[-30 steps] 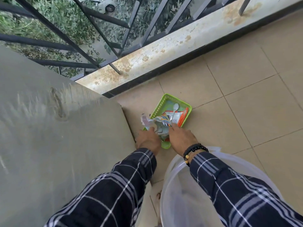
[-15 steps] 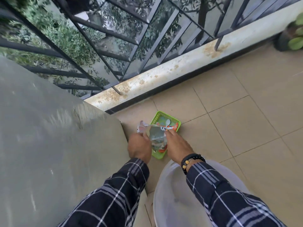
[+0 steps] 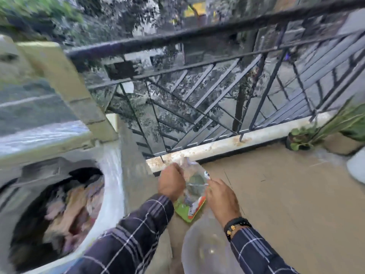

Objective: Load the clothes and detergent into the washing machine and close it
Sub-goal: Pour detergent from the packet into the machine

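Between both hands [image 3: 171,182] [image 3: 221,196]: detergent pkt [image 3: 194,189], upright-ish

Soft, even daylight, coming in through the railing [image 3: 197,99] from outdoors; no hard shadows, no glare. Heavy motion blur throughout, worst left of the railing, where the washing machine [image 3: 110,184] and the clothes [image 3: 69,204] inside smear into streaks. Blocky smearing in the trees beyond the railing. Wide-angle bending of the railing's top bar. Nothing truly sharp, the plaid sleeves [image 3: 128,234] least blurred.
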